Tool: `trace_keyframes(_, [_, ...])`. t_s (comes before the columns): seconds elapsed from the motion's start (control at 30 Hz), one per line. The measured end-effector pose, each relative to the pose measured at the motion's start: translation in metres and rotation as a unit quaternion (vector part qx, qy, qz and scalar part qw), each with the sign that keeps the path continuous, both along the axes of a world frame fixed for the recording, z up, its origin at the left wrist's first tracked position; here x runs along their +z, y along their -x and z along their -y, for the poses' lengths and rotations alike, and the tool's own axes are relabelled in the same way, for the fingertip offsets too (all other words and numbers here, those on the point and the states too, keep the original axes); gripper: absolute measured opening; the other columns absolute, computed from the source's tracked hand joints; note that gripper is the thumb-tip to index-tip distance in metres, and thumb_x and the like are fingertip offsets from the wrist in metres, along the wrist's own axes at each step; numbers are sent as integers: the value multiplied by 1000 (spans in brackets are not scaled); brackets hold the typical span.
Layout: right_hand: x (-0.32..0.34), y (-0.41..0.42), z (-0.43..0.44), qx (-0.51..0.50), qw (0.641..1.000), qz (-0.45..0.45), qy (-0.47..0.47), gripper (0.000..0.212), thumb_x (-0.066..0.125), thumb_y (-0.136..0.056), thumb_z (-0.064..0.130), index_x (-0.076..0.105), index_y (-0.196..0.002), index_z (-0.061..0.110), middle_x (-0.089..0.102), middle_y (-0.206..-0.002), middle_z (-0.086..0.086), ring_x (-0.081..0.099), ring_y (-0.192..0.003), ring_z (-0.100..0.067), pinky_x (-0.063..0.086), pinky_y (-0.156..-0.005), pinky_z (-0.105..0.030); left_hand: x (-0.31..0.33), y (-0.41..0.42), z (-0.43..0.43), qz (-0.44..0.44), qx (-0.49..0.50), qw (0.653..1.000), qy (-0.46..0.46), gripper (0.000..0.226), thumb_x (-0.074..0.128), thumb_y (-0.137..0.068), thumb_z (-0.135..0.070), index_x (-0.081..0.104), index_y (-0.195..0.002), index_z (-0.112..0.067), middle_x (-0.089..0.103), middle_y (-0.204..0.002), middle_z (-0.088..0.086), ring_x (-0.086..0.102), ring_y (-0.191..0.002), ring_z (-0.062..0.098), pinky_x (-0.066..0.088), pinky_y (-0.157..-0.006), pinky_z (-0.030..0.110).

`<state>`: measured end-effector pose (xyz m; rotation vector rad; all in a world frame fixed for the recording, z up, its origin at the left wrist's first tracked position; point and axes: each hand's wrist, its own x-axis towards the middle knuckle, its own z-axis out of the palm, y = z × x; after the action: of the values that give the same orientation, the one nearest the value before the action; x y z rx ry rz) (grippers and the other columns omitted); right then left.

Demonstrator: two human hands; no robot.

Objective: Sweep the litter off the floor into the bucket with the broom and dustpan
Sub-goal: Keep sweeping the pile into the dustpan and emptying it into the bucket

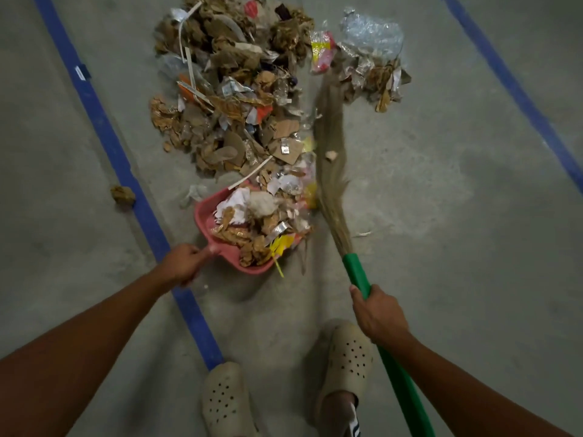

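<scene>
A pink dustpan (205,220) lies on the concrete floor, heaped with paper and cardboard scraps. My left hand (184,263) grips its handle at the near left corner. My right hand (377,313) grips the green handle of a grass broom (331,146), whose bristles stretch away along the right side of the litter and look blurred. A big pile of litter (233,89) of cardboard, paper and plastic runs from the dustpan's mouth to the top of the view. A smaller clump (372,64) with clear plastic lies right of the broom tip. No bucket is in view.
Two blue tape lines (104,134) (517,89) run along the floor on either side of the litter. A stray crumpled brown scrap (122,193) lies left of the left line. My two feet in beige clogs (225,402) (347,351) stand at the bottom.
</scene>
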<state>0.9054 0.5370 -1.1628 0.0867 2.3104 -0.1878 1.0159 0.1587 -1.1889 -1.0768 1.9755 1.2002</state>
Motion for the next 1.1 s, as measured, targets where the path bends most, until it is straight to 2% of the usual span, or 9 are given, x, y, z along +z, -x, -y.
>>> trace_keyframes(0.07, [1,-7,3,45,999,-6,1,46,35,-101,62,50,-105,19,59,-82,-2,60,-70,-17,48,-63,-31,-3,12,-10,-19,21,999,-24,68,55,-88,-70,58,-61,-8,53,-50,9,46,-40,18,41,-44,26])
trace_keyframes(0.13, [4,-13,1,66,998,-14,3,48,33,-100,65,50,-107,20,60,-82,-2,60,-69,-17,48,-61,-31,-3,18,-16,-29,36,998,-34,68,55,-88,-70,55,-57,-10,53,-47,9,46,-39,18,41,-46,25])
trace_keyframes(0.23, [12,-15,-6,64,997,-39,3,48,32,-98,67,49,-106,23,61,-79,-2,61,-67,-19,51,-61,-32,2,16,-21,-32,53,997,-42,68,53,-90,-70,56,-59,-9,54,-48,9,47,-39,18,41,-44,25])
trace_keyframes(0.43, [27,29,-7,36,996,-78,23,44,36,-100,61,49,-104,19,59,-73,-4,58,-61,-18,44,-53,-30,8,-11,-10,-27,117,993,-22,67,53,-88,-68,55,-62,-6,52,-45,8,45,-36,17,41,-40,23])
trace_keyframes(0.57, [10,83,32,8,999,-46,23,50,38,-101,59,55,-106,12,62,-81,-8,65,-67,-23,59,-64,-36,5,-8,9,7,125,992,-1,68,55,-90,-67,56,-59,-6,51,-45,12,46,-36,19,40,-39,21])
trace_keyframes(0.67, [-1,103,72,-10,999,9,33,51,41,-102,56,55,-110,7,64,-87,-11,68,-66,-25,61,-55,-35,-6,17,21,13,132,991,-1,66,55,-93,-64,57,-59,-7,51,-45,9,44,-35,17,39,-40,21])
trace_keyframes(0.77, [-4,93,96,-15,999,34,34,53,42,-102,55,56,-114,5,65,-90,-12,69,-64,-25,62,-55,-38,-14,49,22,0,145,989,-6,65,56,-95,-60,55,-57,-7,50,-45,9,43,-34,17,36,-39,22])
trace_keyframes(0.9, [6,71,108,32,997,55,42,51,42,-100,56,56,-111,8,64,-91,-11,69,-62,-26,62,-51,-38,-15,83,4,-29,151,988,-6,62,55,-98,-54,54,-59,-5,49,-46,12,42,-33,20,33,-38,22])
trace_keyframes(1.1, [38,50,105,90,994,48,29,54,38,-98,62,57,-114,14,65,-93,-7,68,-77,-24,63,-72,-44,20,84,-22,-86,183,979,-21,57,53,-99,-54,57,-70,-6,49,-47,4,42,-33,14,34,-35,24])
